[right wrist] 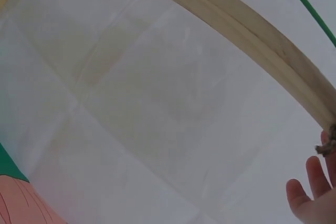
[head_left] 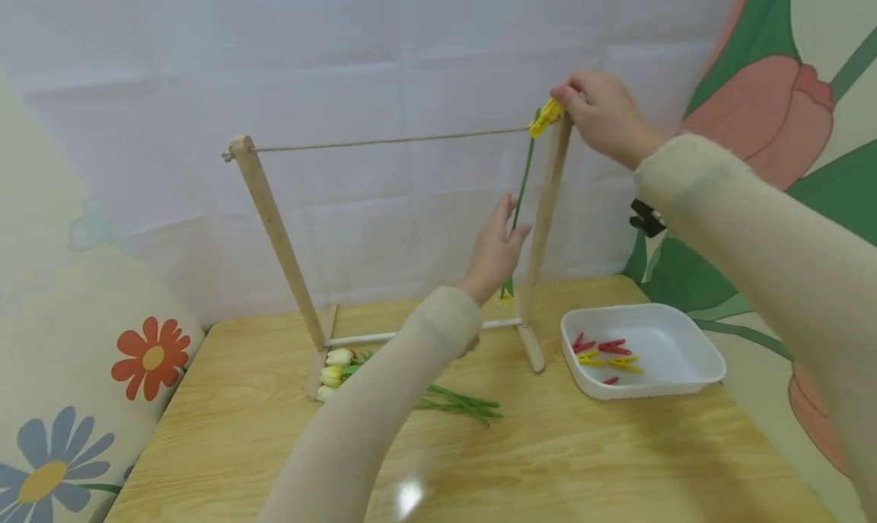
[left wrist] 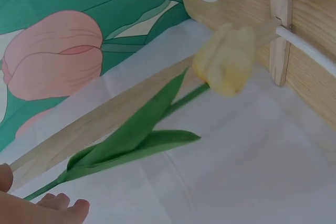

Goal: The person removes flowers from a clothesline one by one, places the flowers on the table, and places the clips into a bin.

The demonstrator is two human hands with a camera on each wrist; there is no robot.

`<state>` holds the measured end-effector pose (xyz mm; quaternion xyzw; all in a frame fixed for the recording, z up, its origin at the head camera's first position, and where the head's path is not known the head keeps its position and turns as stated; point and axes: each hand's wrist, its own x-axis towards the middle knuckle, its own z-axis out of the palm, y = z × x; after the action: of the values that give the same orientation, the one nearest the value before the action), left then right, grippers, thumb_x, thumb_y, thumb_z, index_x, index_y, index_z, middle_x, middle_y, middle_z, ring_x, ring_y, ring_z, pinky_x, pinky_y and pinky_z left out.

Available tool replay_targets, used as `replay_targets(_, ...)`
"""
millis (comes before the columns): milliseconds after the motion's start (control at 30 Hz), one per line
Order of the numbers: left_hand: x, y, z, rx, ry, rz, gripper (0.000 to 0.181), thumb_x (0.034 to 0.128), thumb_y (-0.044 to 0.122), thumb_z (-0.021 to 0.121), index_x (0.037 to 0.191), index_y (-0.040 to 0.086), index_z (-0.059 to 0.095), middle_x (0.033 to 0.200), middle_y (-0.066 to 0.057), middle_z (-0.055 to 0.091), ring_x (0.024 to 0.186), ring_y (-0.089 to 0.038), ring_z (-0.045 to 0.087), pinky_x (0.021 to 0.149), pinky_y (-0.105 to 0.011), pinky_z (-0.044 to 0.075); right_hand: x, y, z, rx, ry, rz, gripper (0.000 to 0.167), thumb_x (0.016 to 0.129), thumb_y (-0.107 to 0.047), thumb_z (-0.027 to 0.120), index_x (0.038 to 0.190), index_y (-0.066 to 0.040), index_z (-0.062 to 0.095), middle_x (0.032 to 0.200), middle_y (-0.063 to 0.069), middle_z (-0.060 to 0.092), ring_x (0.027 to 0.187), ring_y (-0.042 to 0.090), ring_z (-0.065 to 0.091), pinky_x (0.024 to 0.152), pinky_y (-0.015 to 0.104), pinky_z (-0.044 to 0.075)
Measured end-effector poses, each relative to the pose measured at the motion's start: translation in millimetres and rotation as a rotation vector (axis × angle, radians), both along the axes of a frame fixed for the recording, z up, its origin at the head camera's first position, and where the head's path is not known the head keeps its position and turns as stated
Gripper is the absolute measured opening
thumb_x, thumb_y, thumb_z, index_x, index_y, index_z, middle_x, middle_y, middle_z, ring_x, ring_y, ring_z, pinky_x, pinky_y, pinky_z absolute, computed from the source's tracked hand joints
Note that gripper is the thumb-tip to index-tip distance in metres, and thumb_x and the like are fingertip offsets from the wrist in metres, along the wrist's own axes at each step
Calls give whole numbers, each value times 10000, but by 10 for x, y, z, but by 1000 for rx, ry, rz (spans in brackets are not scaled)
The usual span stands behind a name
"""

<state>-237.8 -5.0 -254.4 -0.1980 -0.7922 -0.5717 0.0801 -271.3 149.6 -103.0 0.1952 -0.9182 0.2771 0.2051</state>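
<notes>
My right hand [head_left: 610, 116] pinches a yellow clothespin [head_left: 546, 118] at the right end of the cord [head_left: 397, 140]. The clothespin sits over the cord and a green stem top. From it a pale yellow tulip [left wrist: 226, 59] hangs upside down, its long stem [head_left: 526, 176] beside the right wooden post [head_left: 550, 196]. My left hand [head_left: 495, 253] is at the stem, thumb and fingers spread to either side of it. In the right wrist view, fingers [right wrist: 316, 174] show near the cord's knot, while the clothespin is out of sight.
More tulips [head_left: 339, 357] lie on the wooden table [head_left: 582, 462] by the stand's left foot, stems [head_left: 466, 405] pointing right. A white basin [head_left: 674, 355] with several red and yellow clothespins [head_left: 625, 364] stands at right. A white rod [head_left: 359, 340] joins the posts low down.
</notes>
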Motion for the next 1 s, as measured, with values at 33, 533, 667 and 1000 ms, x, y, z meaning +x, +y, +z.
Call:
replay_targets(33, 0, 4, 5, 12, -3, 2, 601, 1019, 130, 499, 1531, 31, 201, 1538, -130, 331, 1417, -213, 302, 1156, -249, 208, 2, -5, -2, -7, -7, 1, 424, 1062, -298, 365, 1081, 81, 554, 901, 122, 477, 761, 222, 393, 649, 303, 343)
replay_targets(533, -42, 43, 89, 112, 62, 9, 427, 964, 12, 561, 1380, -39, 473, 1176, -210, 620, 1131, -273, 595, 960, -182, 459, -24, -58, -29, -13, 93, -5, 401, 1046, -271, 432, 1039, 97, 591, 1098, 213, 536, 1128, 331, 381, 988, 445, 327)
replay_targets(667, -55, 51, 99, 169, 75, 9, 305, 944, -19, 579, 1245, -63, 587, 1083, -220, 651, 993, -273, 646, 839, -161, 513, -15, -67, -44, 12, 145, 0, 382, 1043, -244, 445, 1024, 106, 595, 1132, 238, 553, 1157, 356, 368, 1025, 461, 298)
replay_targets(1000, -57, -62, 80, 223, -13, 58, 217, 936, -29, 581, 1143, -83, 619, 1050, -217, 661, 873, -249, 642, 750, -170, 533, 27, -175, -81, -3, 344, 70, 286, 994, -113, 542, 892, 151, 585, 1003, 278, 574, 1036, 388, 447, 1020, 415, 305)
